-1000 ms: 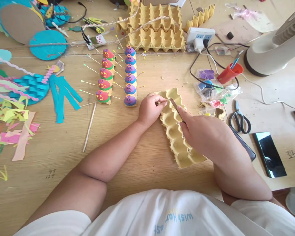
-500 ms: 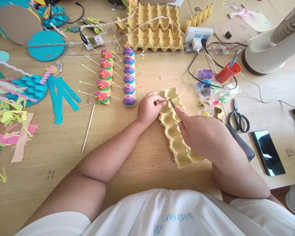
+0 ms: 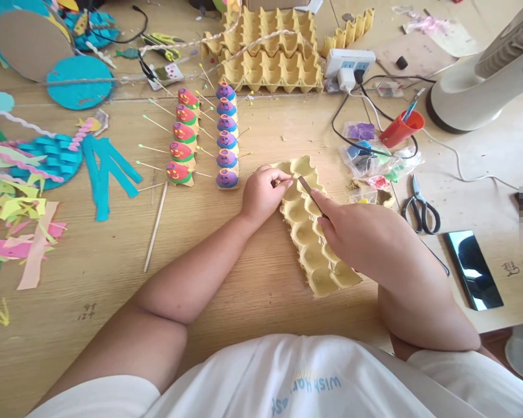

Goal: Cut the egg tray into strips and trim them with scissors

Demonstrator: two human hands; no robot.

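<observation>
On the table [image 3: 230, 267] before you, a two-row egg-carton strip [image 3: 312, 257] runs away, slanting left. Your left hand [image 3: 261, 196] pinches its far end; your right hand [image 3: 361, 229] grips a narrow blade [image 3: 305, 186], tip near your left fingertips.

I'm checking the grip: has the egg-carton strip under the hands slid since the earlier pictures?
No, not visibly: the egg-carton strip keeps its place right of the purple-and-blue painted cups, and both drift slightly together in view.

Black phone [image 3: 474, 270] lying at right, red cup [image 3: 397, 131] sitting by a black cable [image 3: 333, 120], teal paper strips [image 3: 101, 200] spreading out at left
</observation>
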